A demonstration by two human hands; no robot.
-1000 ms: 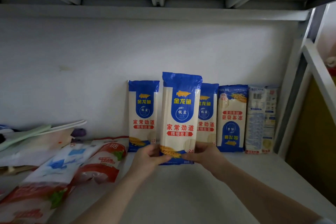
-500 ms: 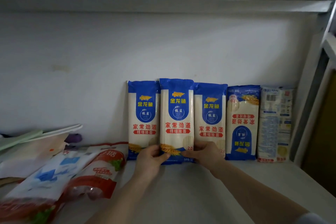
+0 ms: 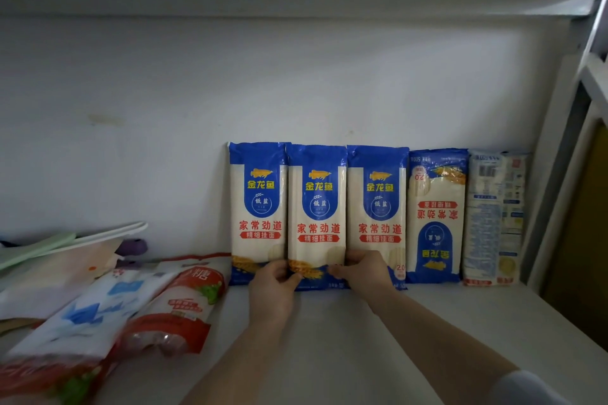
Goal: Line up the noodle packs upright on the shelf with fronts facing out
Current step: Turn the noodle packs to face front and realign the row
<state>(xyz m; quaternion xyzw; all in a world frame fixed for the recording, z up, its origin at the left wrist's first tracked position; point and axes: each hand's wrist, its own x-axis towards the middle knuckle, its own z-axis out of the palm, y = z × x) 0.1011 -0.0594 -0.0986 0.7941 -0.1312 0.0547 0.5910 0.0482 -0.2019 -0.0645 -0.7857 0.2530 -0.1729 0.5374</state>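
Several blue-and-white noodle packs lean upright against the back wall of the shelf [image 3: 329,339]. The left pack [image 3: 258,207], the middle pack [image 3: 317,210] and the third pack [image 3: 378,207] show their fronts right way up. A fourth pack [image 3: 436,214] stands upside down, front out. The rightmost pack [image 3: 495,217] shows its printed back. My left hand [image 3: 273,289] and my right hand [image 3: 360,273] pinch the bottom corners of the middle pack, which stands level in the row.
Red-and-white sugar bags [image 3: 184,302] and a blue-and-white bag [image 3: 85,316] lie flat at the left. Pale flat items [image 3: 65,240] are stacked behind them. A white shelf post [image 3: 556,158] bounds the right side; the upper shelf beam [image 3: 296,3] runs overhead.
The middle pack, held out in front of the row a second ago, has been pushed back and down between its neighbours. Both hands stayed on its bottom edge.
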